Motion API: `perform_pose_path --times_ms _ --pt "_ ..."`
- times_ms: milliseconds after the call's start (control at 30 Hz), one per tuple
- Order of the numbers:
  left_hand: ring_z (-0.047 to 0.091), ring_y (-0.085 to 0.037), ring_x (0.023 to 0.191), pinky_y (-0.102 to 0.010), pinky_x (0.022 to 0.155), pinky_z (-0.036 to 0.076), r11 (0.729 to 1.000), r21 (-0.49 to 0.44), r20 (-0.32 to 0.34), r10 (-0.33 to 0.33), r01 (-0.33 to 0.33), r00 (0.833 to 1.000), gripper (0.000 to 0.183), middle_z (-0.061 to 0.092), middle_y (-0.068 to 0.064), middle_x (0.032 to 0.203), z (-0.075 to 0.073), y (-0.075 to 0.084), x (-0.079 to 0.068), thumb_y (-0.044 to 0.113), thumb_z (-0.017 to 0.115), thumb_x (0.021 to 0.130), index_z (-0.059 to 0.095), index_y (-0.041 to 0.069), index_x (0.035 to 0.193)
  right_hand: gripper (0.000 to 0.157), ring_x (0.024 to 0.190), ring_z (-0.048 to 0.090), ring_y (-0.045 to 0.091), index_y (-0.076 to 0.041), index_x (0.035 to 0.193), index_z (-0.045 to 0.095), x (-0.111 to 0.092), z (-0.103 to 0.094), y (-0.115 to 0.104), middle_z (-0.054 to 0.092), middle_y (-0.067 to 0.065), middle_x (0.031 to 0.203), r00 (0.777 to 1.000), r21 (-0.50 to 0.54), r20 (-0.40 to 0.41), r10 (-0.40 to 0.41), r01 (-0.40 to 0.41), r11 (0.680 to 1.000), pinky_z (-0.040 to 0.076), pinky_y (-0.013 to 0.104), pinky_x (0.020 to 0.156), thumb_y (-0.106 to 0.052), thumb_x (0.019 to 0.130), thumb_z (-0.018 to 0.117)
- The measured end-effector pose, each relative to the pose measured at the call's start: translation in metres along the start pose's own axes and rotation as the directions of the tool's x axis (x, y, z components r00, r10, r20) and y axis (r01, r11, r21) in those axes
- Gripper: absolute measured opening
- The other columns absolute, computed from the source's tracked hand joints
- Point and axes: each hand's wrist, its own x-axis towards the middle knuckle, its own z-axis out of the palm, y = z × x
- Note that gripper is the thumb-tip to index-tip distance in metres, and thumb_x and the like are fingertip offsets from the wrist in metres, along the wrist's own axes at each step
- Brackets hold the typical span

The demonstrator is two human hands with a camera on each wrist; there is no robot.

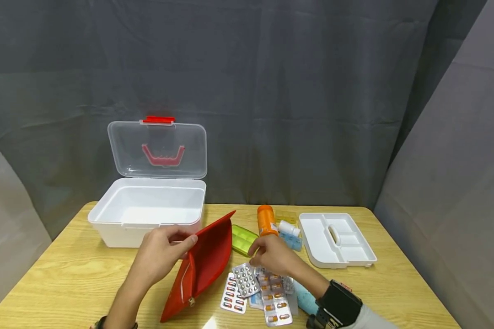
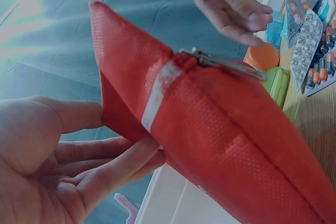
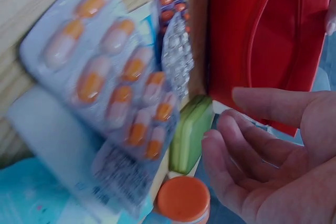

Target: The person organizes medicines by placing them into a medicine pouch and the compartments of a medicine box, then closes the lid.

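Note:
My left hand (image 1: 161, 251) pinches the edge of a red zip pouch (image 1: 218, 249) between thumb and fingers. The pouch stands tilted with its mouth spread, and its zipper pull (image 2: 226, 64) shows in the left wrist view. My right hand (image 1: 273, 252) is above the blister packs, next to a green pill case (image 1: 243, 239); its fingers are loosely bent with nothing between them. Beneath it lie a blister pack of orange-and-white capsules (image 3: 92, 85), a silver blister pack (image 1: 246, 279) and a pack of dark-and-red capsules (image 1: 233, 294), partly overlapping.
Behind the pouch stands a white box (image 1: 148, 233) with its clear lid (image 1: 158, 137) raised. An orange bottle (image 1: 266, 220), a small white bottle (image 1: 288, 228) and a blue pill case (image 1: 291, 241) are at the back. A white divided tray (image 1: 354, 251) lies right; a light-blue packet (image 1: 306, 298) sits near my right wrist.

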Motion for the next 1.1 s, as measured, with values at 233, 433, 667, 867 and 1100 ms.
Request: perform_pose_path --times_ms 233,433,667,867,1100 --pt "0.075 -0.015 0.078 -0.025 0.065 0.061 1.0 -0.006 0.008 0.014 -0.014 1.0 0.018 0.077 -0.009 0.095 0.001 0.001 0.001 0.014 0.073 0.092 0.076 0.003 0.106 0.024 0.065 0.054 0.015 -0.002 0.093 0.071 -0.013 -0.008 0.015 0.063 0.005 0.075 0.997 -0.092 0.056 0.059 -0.054 0.994 0.046 0.029 0.058 0.004 0.072 0.082" --pt "0.075 -0.015 0.078 -0.025 0.066 0.062 1.0 -0.001 0.006 0.015 -0.015 1.0 0.017 0.077 -0.011 0.097 -0.002 0.0 0.002 0.015 0.072 0.093 0.076 0.004 0.105 0.031 0.077 0.057 0.016 -0.009 0.09 0.072 -0.021 -0.009 0.023 0.066 0.005 0.085 0.994 -0.187 0.063 0.089 -0.076 0.979 0.051 0.035 0.068 0.005 0.064 0.084" --pt "0.076 -0.016 0.081 -0.025 0.066 0.062 1.0 -0.007 0.0 0.012 -0.012 1.0 0.016 0.076 -0.009 0.095 -0.004 -0.001 0.001 0.015 0.072 0.093 0.076 0.003 0.104 0.036 0.086 0.063 0.019 -0.009 0.089 0.07 -0.023 -0.003 0.027 0.07 0.003 0.089 0.994 -0.21 0.074 0.087 -0.07 0.975 0.055 0.043 0.078 0.002 0.06 0.088" --pt "0.075 -0.016 0.079 -0.025 0.066 0.062 1.0 0.006 0.0 0.002 -0.002 1.0 0.016 0.076 -0.009 0.095 -0.005 0.0 0.0 0.015 0.072 0.093 0.075 0.003 0.104 0.041 0.081 0.056 0.018 -0.007 0.087 0.066 -0.022 0.003 0.026 0.065 0.003 0.085 0.995 -0.229 0.057 0.079 -0.065 0.971 0.051 0.036 0.072 0.006 0.054 0.088" --pt "0.076 -0.017 0.081 -0.026 0.066 0.062 1.0 0.012 -0.003 0.0 0.0 1.0 0.017 0.076 -0.01 0.096 -0.005 0.0 0.0 0.015 0.071 0.094 0.075 0.003 0.105 0.048 0.078 0.051 0.018 -0.008 0.088 0.063 -0.02 0.005 0.026 0.06 0.005 0.086 0.992 -0.251 0.052 0.116 -0.099 0.963 0.046 0.034 0.069 0.007 0.051 0.089"
